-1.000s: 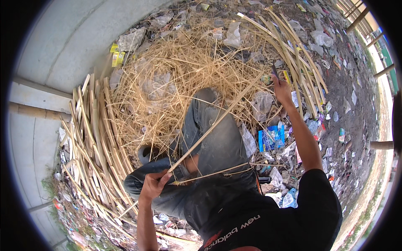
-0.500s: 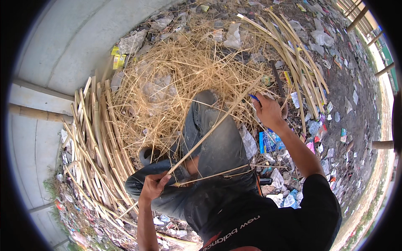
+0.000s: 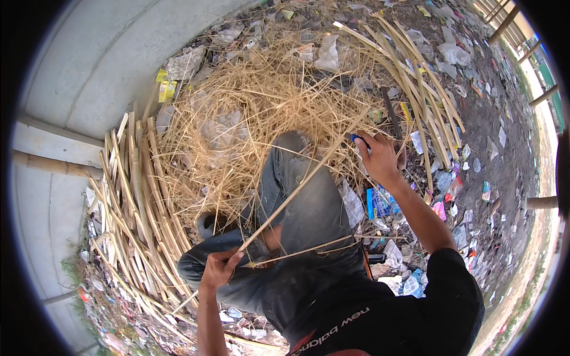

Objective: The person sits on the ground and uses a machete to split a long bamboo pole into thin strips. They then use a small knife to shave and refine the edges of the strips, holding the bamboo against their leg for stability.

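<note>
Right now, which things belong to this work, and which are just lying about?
Apparently in the job:
long strip in left hand
blue object in right hand
strip pile
shavings

Lying about:
blue packet
yellow packet
white plastic scrap

A person in a black shirt (image 3: 380,317) and dusty jeans (image 3: 314,202) sits cross-legged on littered ground, the left hand (image 3: 219,268) gripping one end of a long, pale strip (image 3: 291,197) that slants over the bent knee. The right hand (image 3: 379,157), near the strip's far end, grasps a small blue object (image 3: 355,137), partly hidden by the fingers. Curled shavings (image 3: 279,95) heap ahead; split poles (image 3: 135,202) lie at left beside a grey wall (image 3: 119,59), more strips (image 3: 415,89) at upper right.
</note>
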Demonstrator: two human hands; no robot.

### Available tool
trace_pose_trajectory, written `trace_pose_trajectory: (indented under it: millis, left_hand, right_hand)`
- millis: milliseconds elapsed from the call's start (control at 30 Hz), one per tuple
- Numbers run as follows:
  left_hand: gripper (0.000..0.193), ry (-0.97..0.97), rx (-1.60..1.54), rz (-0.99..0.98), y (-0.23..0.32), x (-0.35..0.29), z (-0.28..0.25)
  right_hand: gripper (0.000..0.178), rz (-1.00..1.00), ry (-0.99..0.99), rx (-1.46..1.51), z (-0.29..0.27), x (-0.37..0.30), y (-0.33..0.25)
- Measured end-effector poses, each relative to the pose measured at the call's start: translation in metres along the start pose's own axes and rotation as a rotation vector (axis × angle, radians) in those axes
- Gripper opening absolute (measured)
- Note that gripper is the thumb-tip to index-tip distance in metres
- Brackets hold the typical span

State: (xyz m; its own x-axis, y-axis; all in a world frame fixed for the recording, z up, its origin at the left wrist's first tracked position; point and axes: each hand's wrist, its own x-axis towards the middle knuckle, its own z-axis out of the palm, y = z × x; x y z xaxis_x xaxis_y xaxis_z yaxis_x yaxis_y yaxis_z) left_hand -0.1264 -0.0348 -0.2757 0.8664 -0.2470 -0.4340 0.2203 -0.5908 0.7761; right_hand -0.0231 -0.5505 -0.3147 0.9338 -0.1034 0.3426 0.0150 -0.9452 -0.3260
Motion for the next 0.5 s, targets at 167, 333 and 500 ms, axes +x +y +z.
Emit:
trace_pose_trajectory:
  millis: [167,333,500]
  left_hand:
    - [0.047,-0.011,0.045,-0.019,0.016,0.004,-0.005]
    - [0.048,0.02,-0.024,0.02,0.004,-0.001,0.007]
    - [0.047,-0.026,0.039,-0.056,0.023,-0.002,-0.001]
  right_hand:
    - [0.04,0.34,-0.053,0.048,-0.009,0.042,0.04]
    - [0.042,0.121,-0.166,0.076,-0.008,0.025,0.013]
    - [0.044,0.412,-0.085,-0.087,-0.004,0.061,0.104]
